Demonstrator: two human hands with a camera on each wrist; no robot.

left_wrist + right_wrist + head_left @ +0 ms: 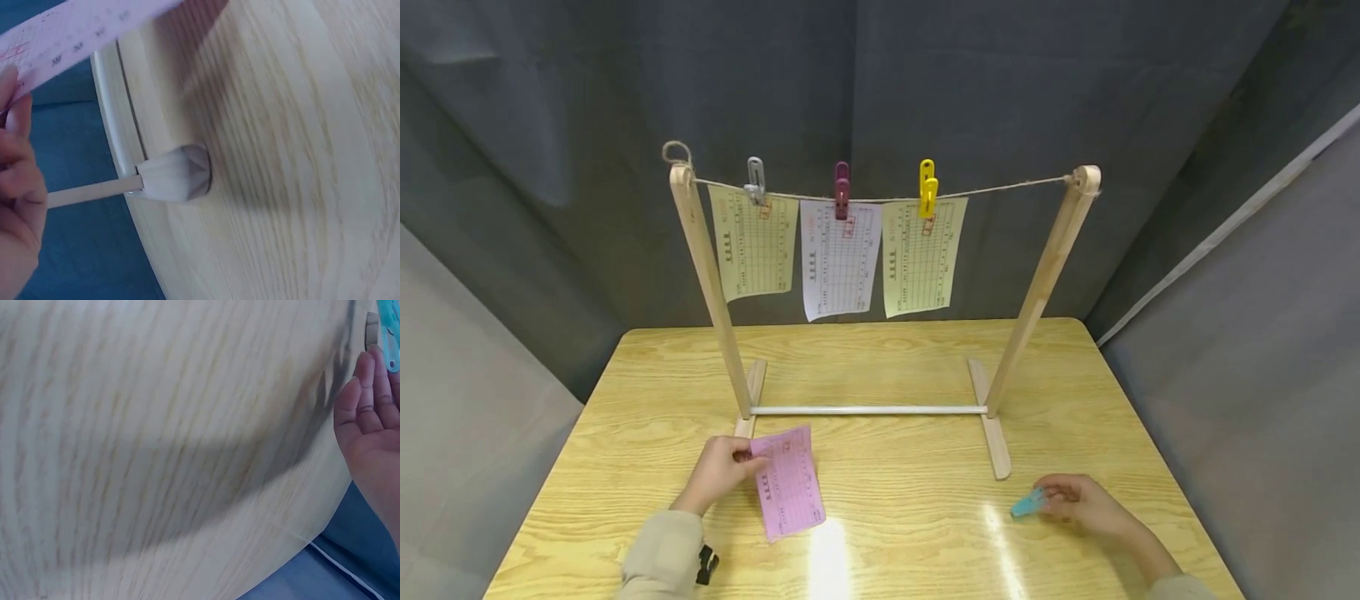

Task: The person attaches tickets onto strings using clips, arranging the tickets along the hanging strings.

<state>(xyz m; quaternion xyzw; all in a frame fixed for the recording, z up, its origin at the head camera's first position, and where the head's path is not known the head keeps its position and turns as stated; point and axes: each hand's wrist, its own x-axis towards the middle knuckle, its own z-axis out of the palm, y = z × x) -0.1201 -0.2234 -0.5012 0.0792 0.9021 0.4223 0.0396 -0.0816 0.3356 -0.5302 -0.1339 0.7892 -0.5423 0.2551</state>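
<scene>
My left hand (721, 473) pinches a pink printed form (788, 483) by its upper left corner, just in front of the rack's left foot. In the left wrist view the pink form (81, 34) slants across the top, with my left hand (19, 200) at the edge. At the right, my right hand (1086, 502) holds a light blue clothespin (1028, 503) between thumb and fingers, above the table. The right wrist view shows only part of that blue clothespin (390, 337) past the fingers of my right hand (375, 419).
A wooden rack (1037, 296) carries a string (1007, 188). From it hang a yellow form (756, 250) under a grey clothespin (756, 180), a white form (840, 267) under a maroon one (842, 190), and another yellow form (922, 262) under a yellow one (928, 188). A white rod (868, 410) joins the feet.
</scene>
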